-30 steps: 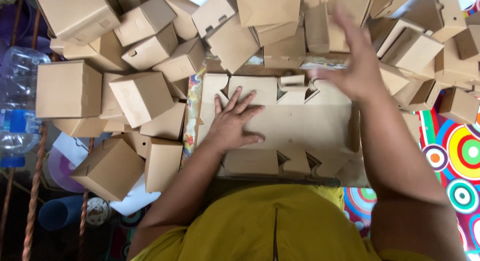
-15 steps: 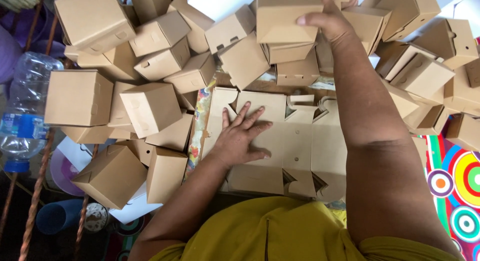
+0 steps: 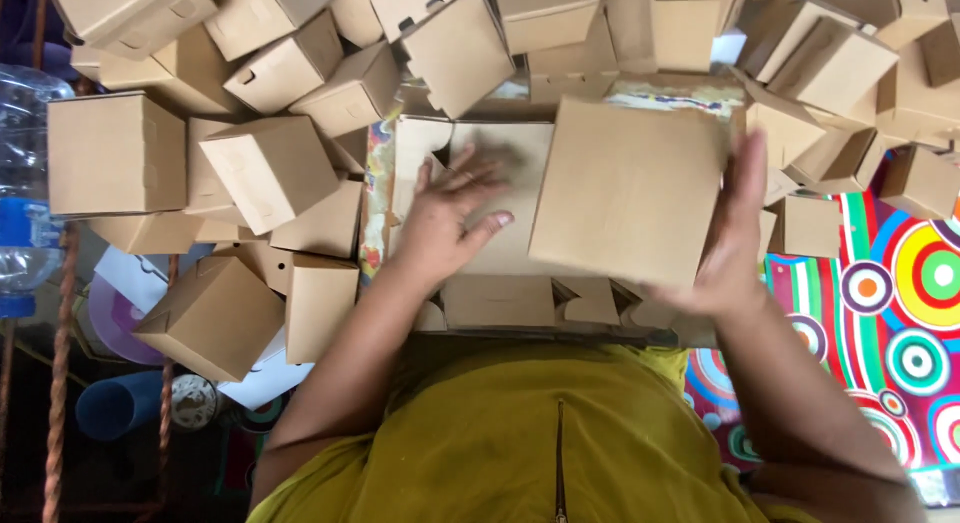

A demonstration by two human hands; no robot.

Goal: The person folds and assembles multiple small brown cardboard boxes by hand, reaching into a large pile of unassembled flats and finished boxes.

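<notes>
A stack of flat brown cardboard blanks [image 3: 500, 298] lies in front of me on my lap. My left hand [image 3: 448, 218] rests flat on the top blank, fingers spread. My right hand [image 3: 728, 233] grips the right side of a folded brown cardboard box [image 3: 625, 188] and holds it tilted above the blanks. The box hides most of the right half of the stack.
Several folded cardboard boxes [image 3: 265, 168] are piled to the left, across the back and to the right [image 3: 830, 73]. A colourful mat with circles [image 3: 900, 303] lies at the right. A clear plastic water bottle [image 3: 22, 183] and a blue cup [image 3: 115, 403] sit at the far left.
My right hand has come back from the pile at the rear, bringing a folded box over the flat blanks. My left hand has stayed on the stack.
</notes>
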